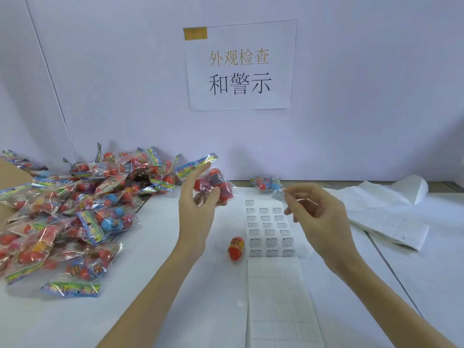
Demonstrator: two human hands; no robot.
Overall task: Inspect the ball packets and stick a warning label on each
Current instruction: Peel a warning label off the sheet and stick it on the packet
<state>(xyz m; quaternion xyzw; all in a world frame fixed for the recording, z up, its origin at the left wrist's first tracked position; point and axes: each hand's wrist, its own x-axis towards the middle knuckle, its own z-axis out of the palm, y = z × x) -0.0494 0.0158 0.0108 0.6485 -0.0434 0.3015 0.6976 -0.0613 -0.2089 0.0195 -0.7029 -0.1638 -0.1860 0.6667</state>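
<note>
I'm gripping a ball packet (213,187) in my left hand (198,204); my right hand (316,212) is pinching a warning label (279,195) at its fingertips.

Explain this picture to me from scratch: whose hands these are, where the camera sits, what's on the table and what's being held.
There is no machine here. A person wears a camera on the head, looking down at their own hands. The left hand holds a clear ball packet up off the white table. The right hand pinches one peeled warning label. Below lies the label sheet, with a loose orange ball beside it. A pile of packets sits at left, one packet lies behind the sheet, and a paper sign hangs on the wall.
</note>
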